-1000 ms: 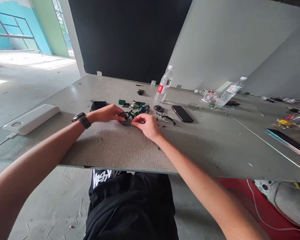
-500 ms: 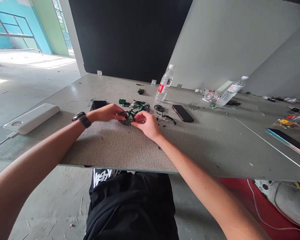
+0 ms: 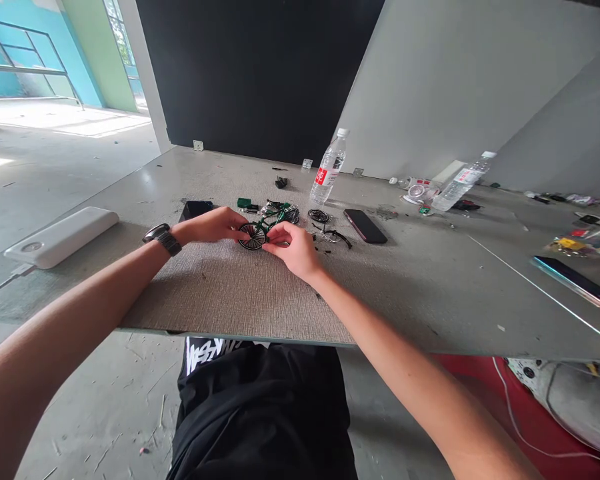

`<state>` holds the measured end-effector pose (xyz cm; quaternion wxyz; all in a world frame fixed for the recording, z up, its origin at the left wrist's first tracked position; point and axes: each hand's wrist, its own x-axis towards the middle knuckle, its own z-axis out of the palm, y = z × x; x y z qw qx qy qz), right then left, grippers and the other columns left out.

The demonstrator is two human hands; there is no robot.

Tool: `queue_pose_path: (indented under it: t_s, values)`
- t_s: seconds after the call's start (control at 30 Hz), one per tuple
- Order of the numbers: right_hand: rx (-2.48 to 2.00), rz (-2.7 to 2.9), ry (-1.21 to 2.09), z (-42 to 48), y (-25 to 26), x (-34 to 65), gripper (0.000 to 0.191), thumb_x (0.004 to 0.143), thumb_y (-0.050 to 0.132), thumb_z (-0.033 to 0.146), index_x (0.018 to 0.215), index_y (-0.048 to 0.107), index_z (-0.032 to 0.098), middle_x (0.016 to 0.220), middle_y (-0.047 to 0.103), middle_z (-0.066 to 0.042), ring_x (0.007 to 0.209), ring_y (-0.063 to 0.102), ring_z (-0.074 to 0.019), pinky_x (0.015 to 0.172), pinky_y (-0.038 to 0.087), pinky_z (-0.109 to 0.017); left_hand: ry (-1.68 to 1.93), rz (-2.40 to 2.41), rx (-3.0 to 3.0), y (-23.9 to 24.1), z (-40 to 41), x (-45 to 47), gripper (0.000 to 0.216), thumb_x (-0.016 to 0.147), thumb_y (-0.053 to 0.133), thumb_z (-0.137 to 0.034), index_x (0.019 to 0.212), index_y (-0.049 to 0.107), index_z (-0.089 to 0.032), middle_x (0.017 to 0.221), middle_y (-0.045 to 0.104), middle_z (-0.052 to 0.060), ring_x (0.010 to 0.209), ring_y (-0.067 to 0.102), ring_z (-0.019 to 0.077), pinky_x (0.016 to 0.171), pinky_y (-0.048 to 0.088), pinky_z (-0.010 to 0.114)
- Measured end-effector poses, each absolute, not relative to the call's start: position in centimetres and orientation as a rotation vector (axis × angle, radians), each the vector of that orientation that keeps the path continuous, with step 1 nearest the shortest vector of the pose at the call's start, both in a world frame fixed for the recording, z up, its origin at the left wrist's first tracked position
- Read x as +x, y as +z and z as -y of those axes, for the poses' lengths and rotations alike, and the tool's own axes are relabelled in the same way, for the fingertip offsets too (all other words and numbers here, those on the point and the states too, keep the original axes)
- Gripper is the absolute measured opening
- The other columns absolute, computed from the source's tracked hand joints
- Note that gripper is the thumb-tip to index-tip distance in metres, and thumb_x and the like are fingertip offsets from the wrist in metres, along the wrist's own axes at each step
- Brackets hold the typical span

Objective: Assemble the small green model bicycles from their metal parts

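Observation:
A small green model bicycle [image 3: 266, 227] lies on the grey table [image 3: 240, 293], its spoked wheel [image 3: 253, 236] toward me. My left hand [image 3: 214, 225], a watch on its wrist, pinches the wheel from the left. My right hand [image 3: 294, 248] is closed on the frame just right of that wheel. A loose black wheel [image 3: 319, 216] and thin black parts [image 3: 336, 237] lie to the right of the bicycle.
A white power bank [image 3: 63, 236] sits at the table's left edge. Behind the bicycle are a black box [image 3: 197, 209], a water bottle [image 3: 329, 167] and a dark phone [image 3: 365, 226]. Another bottle [image 3: 461, 182] and bagged parts [image 3: 583, 243] lie far right.
My right hand's fingers have shifted slightly up and closer on the bicycle frame; the left hand and the bicycle have hardly moved.

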<state>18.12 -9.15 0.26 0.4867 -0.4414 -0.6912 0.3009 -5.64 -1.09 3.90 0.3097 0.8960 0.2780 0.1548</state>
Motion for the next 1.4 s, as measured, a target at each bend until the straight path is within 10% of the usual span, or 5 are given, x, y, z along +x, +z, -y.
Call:
queue_pose_path:
  t_s: [1.4]
  values:
    - [-1.101, 1.659, 0.711, 8.73, -0.19, 17.98, 0.024, 0.079, 0.081, 0.036, 0.086, 0.061, 0.023, 0.087, 0.071, -0.003, 0.08, 0.067, -0.0178, 0.08, 0.059, -0.037, 0.43, -0.671, 2.387, 3.87, 1.04, -5.74, 0.027, 0.092, 0.069, -0.041, 0.095, 0.078, -0.015, 0.078, 0.075, 0.003, 0.068, 0.061, 0.0118, 0.061, 0.041, 0.022]
